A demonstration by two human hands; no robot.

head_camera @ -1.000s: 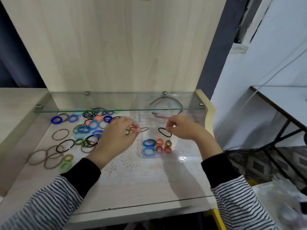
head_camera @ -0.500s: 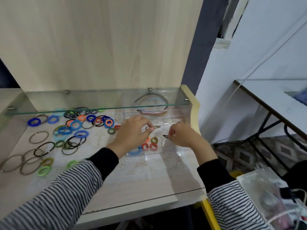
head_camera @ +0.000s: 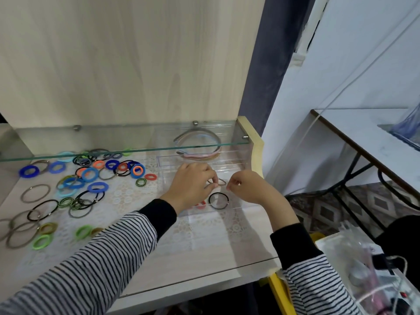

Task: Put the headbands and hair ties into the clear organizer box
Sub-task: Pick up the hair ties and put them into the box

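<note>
The person's left hand [head_camera: 191,185] was over the clear organizer box [head_camera: 229,165], thumb and fingertips pinched on a thin brown hair tie [head_camera: 221,181] held just above the box's front section. The right hand [head_camera: 248,188] was right beside it, knuckles up and fingers curled in. Its fingertips came so close to the other end of that brown tie that I could not tell whether they gripped it or held nothing. Below the two hands, a black hair tie [head_camera: 218,200] lay flat on the floor of the box, and a couple of red ties [head_camera: 201,204] showed next to it, half hidden by the left wrist. At the back of the box, seen through the glass shelf [head_camera: 109,143] that ran over it, several headbands [head_camera: 197,144] lay curved together, grey, pale blue and pink. The box sat toward the right end of the table [head_camera: 204,251], on a lace-patterned surface. To its left, well clear of the box, the loose hair ties [head_camera: 91,175] were spread across the table, thick blue, orange and green rings mixed with thin black and grey loops. Both arms wore black-cuffed striped sleeves [head_camera: 102,264].
</note>
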